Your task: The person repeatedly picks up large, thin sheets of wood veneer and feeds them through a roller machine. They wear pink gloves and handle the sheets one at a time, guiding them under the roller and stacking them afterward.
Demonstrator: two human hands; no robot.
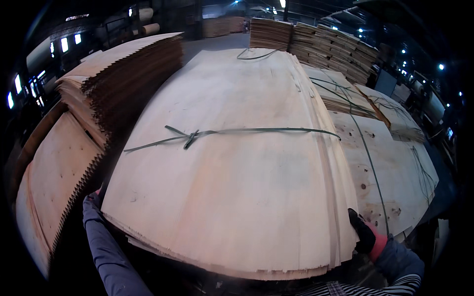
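A wide bundle of pale wood veneer sheets (237, 197) fills the middle of the head view, its near edge close to my body. One green strap (266, 130), knotted left of centre, crosses its top. My right hand (364, 233), in a dark glove with a pink cuff, grips the bundle's near right edge; the fingertips underneath are hidden. At the near left corner, my left hand (98, 192) shows only as a sliver beyond the grey-blue sleeve. Its fingers are hidden, so I cannot tell how they are held.
Tall veneer stacks with jagged edges (133, 74) stand on the left, beside a lower stack (64, 177). To the right lie more strapped veneer sheets (370, 167) with knots in the wood. High piles (331, 49) rise at the back, beyond a strip of grey floor (217, 43).
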